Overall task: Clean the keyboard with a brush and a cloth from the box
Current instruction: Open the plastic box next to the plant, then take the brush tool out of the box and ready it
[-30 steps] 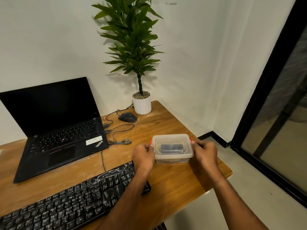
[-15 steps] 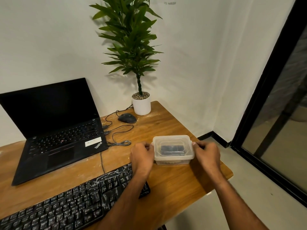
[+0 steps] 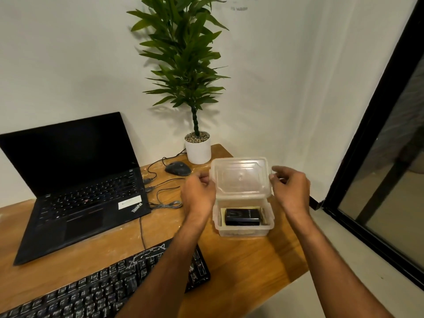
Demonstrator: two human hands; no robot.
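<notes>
Since half a second ago we have lifted the lid [image 3: 239, 177] off the box [image 3: 244, 220]; before, it sat shut under both hands. Nearest us the keyboard [image 3: 110, 288] lies untouched along the near left of the counter [image 3: 247, 262]. Right of it the box stands open, a dark block [image 3: 242, 216] inside on something pale; brush and cloth we cannot tell apart. Above it our left hand [image 3: 199, 193] and right hand [image 3: 290, 189] pinch the lid's side edges. We judge the step is opening; next, set the lid aside and reach in.
</notes>
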